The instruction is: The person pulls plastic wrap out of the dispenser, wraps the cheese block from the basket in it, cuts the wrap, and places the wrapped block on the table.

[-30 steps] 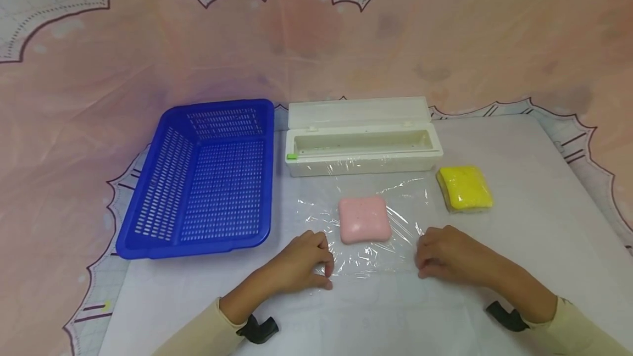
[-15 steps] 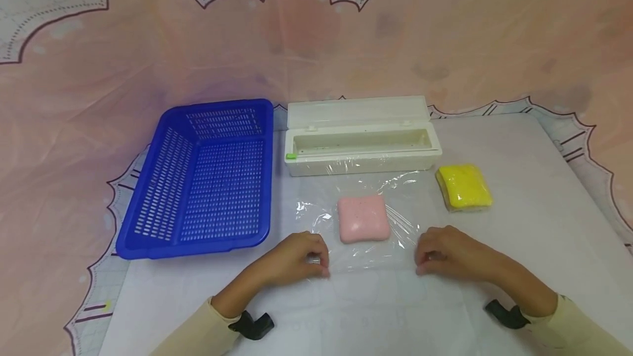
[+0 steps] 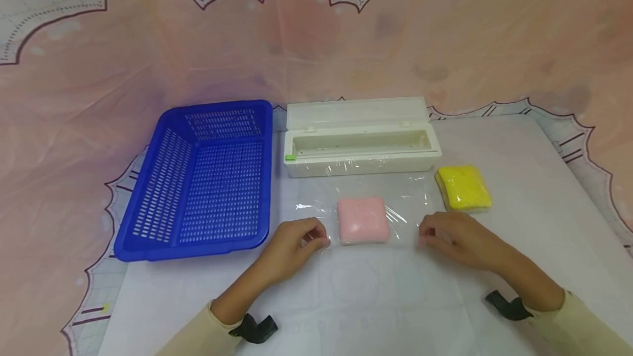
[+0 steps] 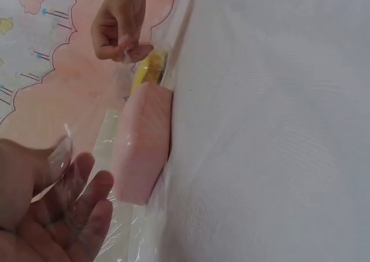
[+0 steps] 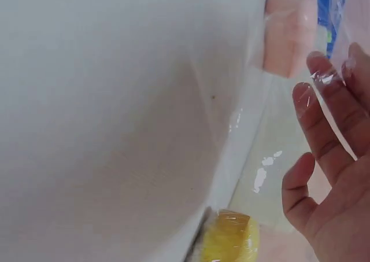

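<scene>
basket (image 3: 198,252): left of box (image 3: 366,155) | block (image 3: 363,220): before box, between hands (image 3: 293,248) (image 3: 457,239) | second block (image 3: 465,187): right of first

Free table (image 3: 371,312) between the forearms (image 3: 244,290), pink block (image 3: 363,220) standing between left hand (image 3: 293,249) and right hand (image 3: 457,239), clear film (image 3: 396,217) across both gaps, white box (image 3: 363,137) barring the back, blue basket (image 3: 220,191) the left, yellow block (image 3: 464,187) beyond the right hand.
</scene>
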`<state>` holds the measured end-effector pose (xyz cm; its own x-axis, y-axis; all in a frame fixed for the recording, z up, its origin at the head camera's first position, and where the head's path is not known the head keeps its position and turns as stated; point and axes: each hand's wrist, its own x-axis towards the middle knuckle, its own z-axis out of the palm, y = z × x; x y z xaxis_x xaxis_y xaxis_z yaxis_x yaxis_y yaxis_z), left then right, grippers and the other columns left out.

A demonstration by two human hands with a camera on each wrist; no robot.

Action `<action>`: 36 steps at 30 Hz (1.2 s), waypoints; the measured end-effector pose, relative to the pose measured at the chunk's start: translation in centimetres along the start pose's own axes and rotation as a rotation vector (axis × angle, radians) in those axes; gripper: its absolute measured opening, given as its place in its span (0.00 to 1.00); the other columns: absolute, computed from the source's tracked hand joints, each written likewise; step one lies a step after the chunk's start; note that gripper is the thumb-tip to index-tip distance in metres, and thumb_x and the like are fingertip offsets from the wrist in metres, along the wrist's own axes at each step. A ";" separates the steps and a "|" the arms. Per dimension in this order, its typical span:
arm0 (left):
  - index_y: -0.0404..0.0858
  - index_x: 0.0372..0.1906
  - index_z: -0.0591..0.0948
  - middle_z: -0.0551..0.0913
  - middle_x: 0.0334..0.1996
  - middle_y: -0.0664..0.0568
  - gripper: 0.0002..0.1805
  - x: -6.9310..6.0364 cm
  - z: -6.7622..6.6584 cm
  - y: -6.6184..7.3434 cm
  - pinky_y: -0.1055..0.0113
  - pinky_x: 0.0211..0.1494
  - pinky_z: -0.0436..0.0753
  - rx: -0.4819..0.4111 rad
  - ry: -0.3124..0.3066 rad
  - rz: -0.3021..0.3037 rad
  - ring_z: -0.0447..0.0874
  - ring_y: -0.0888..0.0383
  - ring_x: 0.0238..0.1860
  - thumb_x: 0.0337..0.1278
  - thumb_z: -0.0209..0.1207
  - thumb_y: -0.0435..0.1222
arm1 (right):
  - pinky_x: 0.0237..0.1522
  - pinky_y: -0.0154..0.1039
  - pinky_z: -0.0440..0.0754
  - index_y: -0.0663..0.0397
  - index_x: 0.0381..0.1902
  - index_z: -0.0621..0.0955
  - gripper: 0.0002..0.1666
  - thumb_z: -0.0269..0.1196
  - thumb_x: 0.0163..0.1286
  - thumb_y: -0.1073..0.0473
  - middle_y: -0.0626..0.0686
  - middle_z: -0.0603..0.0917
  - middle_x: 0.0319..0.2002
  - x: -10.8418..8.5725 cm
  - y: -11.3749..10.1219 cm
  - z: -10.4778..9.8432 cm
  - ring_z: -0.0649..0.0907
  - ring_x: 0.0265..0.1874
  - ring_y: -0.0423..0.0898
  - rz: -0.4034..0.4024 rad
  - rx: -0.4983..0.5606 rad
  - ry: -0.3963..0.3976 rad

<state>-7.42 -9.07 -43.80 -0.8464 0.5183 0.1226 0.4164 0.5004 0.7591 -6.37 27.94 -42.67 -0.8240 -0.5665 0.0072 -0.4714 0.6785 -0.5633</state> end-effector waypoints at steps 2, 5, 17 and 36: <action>0.45 0.33 0.82 0.85 0.30 0.59 0.05 0.3 0.1 0.0 0.71 0.40 0.83 0.000 0.047 -0.031 0.81 0.65 0.33 0.63 0.67 0.35 | 0.38 0.30 0.82 0.38 0.38 0.82 0.10 0.72 0.66 0.60 0.33 0.84 0.32 0.3 0.0 -0.1 0.78 0.33 0.31 0.030 -0.003 0.020; 0.45 0.33 0.80 0.84 0.28 0.60 0.06 0.8 0.3 0.1 0.70 0.40 0.82 0.000 0.096 -0.085 0.80 0.65 0.32 0.65 0.66 0.34 | 0.38 0.30 0.82 0.39 0.39 0.82 0.10 0.71 0.66 0.61 0.35 0.85 0.32 0.8 0.0 -0.1 0.78 0.33 0.32 0.077 -0.005 0.033; 0.39 0.31 0.80 0.79 0.22 0.56 0.06 2.4 1.3 -1.0 0.73 0.29 0.74 0.028 0.132 -0.234 0.73 0.66 0.24 0.66 0.62 0.29 | 0.32 0.31 0.76 0.42 0.40 0.81 0.06 0.68 0.70 0.59 0.37 0.79 0.25 2.3 0.7 1.0 0.75 0.26 0.36 0.230 -0.059 -0.017; 0.53 0.77 0.68 0.60 0.81 0.53 0.28 0.8 3.0 1.8 0.34 0.72 0.68 0.746 -0.115 0.121 0.55 0.47 0.81 0.76 0.53 0.41 | 0.59 0.59 0.79 0.38 0.75 0.71 0.37 0.66 0.70 0.51 0.46 0.72 0.75 2.5 -1.3 3.1 0.68 0.75 0.55 -0.142 -0.447 0.111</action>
<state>-6.34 -5.67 -44.32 -0.7577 0.6477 0.0796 0.6525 0.7502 0.1066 -6.86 24.13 -44.46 -0.7588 -0.6312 0.1603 -0.6505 0.7464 -0.1403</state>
